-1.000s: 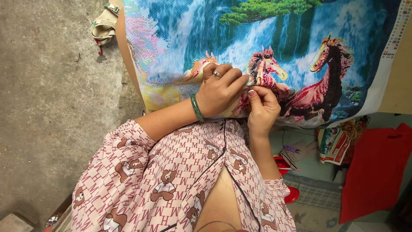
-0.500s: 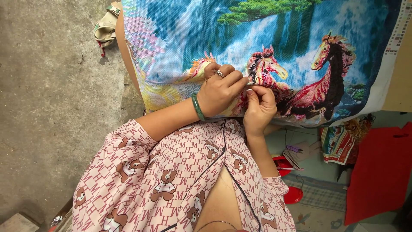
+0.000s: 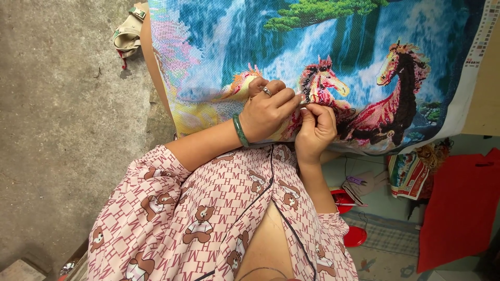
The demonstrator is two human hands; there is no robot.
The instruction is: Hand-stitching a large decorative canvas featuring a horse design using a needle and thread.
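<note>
— What are the hands doing?

— The right hand [image 3: 316, 125] pinches something thin, likely a needle, too small to tell, at the cross-stitch canvas [image 3: 291, 47]. The left hand [image 3: 266, 106], fingers pressed together, rests on the cloth beside it.

— How far along is it?

— Waterfall, tree and horses look stitched; a pale patch [image 3: 200, 112] at the lower left seems unfilled, I judge.

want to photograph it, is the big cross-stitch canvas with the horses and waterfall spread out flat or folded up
Spread out: the big cross-stitch canvas lies open, horses and waterfall showing unfolded. Left hand and right hand rest on it near the lower edge.
</note>
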